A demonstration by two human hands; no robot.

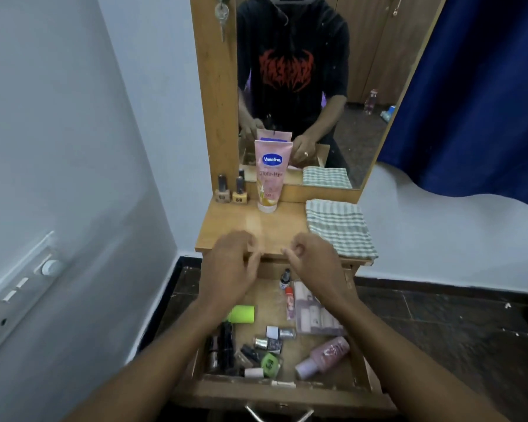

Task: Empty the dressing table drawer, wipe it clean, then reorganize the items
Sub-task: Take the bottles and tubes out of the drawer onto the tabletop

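**Drawer open below a small wooden worktop**

Two nail polish bottles (pixel 230 190), a pink lotion tube (pixel 270 175) and a checked cloth (pixel 339 228) lined the worktop (pixel 226 226). Both hands, left (pixel 230 263) and right (pixel 313 260), hovered loosely curled, holding nothing, above the cluttered drawer (pixel 287 391).

Left hand (pixel 230 263) motion-blurred; finger positions not resolvable, and whether it holds anything cannot be told. Right hand (pixel 313 263) curled, palm side hidden. Both forearms cover part of the drawer (pixel 287 394) interior: the dark tubes (pixel 223 345) at left are partly hidden, the clear packet (pixel 314 315) at right is partly under the right wrist. Labels on the small bottles (pixel 272 339) too small to read. Drawer handle (pixel 278 414) cut off by the bottom edge. Keys (pixel 222 13) cropped at the top edge.
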